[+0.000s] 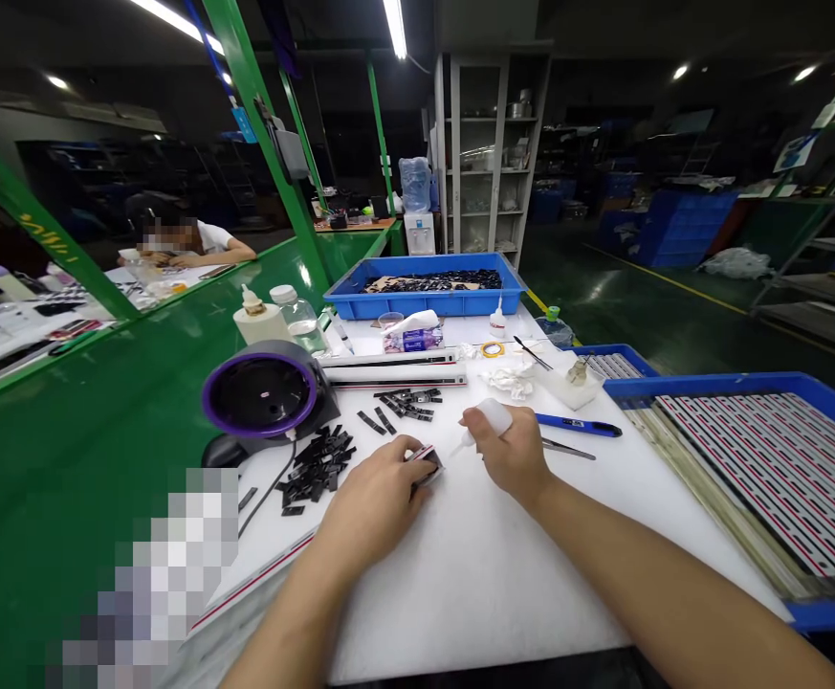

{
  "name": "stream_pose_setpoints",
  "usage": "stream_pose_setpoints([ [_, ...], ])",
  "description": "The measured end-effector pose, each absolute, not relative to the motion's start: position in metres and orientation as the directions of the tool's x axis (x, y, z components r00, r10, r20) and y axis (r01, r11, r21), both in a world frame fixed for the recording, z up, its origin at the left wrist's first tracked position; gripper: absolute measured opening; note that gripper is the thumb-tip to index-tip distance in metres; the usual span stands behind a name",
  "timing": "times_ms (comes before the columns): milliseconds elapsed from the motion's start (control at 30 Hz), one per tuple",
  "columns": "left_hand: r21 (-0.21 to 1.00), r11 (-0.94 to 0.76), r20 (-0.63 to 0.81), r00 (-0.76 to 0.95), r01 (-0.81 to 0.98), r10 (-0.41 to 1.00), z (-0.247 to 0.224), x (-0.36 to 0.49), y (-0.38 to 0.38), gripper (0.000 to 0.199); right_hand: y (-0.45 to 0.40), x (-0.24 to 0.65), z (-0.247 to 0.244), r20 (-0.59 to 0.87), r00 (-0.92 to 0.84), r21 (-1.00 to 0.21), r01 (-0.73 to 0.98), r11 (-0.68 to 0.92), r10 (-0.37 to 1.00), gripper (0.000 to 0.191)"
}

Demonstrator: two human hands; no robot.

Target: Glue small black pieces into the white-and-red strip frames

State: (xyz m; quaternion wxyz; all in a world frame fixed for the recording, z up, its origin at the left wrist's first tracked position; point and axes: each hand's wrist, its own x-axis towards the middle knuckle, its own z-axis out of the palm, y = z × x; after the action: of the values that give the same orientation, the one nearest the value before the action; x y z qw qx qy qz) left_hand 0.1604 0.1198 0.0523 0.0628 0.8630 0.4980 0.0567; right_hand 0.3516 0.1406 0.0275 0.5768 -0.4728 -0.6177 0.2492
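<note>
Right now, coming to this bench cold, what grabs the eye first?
Probably the middle of the white tabletop, where the right hand holds a small white squeeze bottle, its thin tip toward a small red-striped dark piece in the left hand. Then, further left, a round black device with a purple rim, loose small black rectangular pieces heaped beside it. At right, a blue plastic tray holds red-lined white strips.

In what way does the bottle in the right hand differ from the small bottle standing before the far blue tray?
The held bottle is tilted, nozzle downward; the standing bottle is upright, nozzle upward. The standing bottle shows red print; the held bottle's visible part looks plain white. Both are white with narrow nozzles.
</note>
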Motion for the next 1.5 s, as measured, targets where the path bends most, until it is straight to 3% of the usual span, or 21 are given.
stream_pose_setpoints([
  [1500, 0.133, -0.566, 0.056, 0.564, 0.814, 0.824, 0.0489, 0.1592, 0.125, 0.029, 0.1438, 0.3487, 0.0294, 0.451, 0.083, -0.858, 0.312, 0.407, 0.888, 0.047],
])
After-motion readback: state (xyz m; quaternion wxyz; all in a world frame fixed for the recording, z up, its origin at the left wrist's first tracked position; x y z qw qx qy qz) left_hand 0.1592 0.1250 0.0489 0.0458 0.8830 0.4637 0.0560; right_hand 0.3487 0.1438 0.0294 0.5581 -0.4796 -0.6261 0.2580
